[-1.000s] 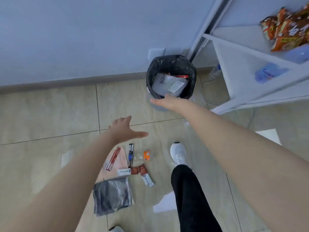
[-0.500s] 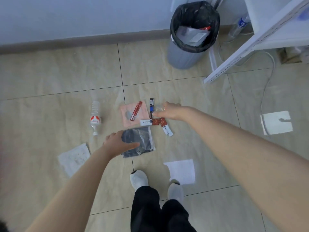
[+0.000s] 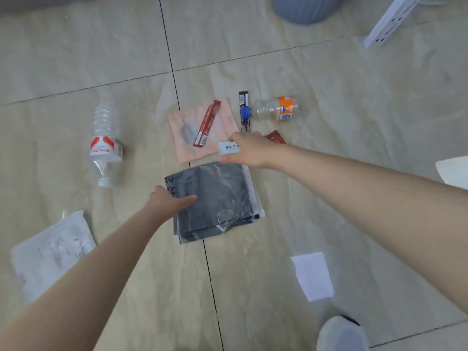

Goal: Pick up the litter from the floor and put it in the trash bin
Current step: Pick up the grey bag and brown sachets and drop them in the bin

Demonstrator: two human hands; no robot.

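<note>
The right hand (image 3: 249,150) pinches a white-ended wrapper (image 3: 228,148) on the floor (image 3: 354,102). The left hand (image 3: 167,202), fingers loosely spread, rests on the dark plastic bag (image 3: 217,198). The bin (image 3: 301,8) stands at the floor's far edge.

glossy beige tiled floor (image 3: 354,102), white shelf leg (image 3: 390,24) top right.

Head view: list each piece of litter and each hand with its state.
Dark plastic bag: flat on floor, left hand on its edge.
White sachet: pinched by right hand.
Orange-label bottle: lying on its side.
Red-label bottle: lying on its side.
Pink pouch: flat, red sachet on top.
</note>
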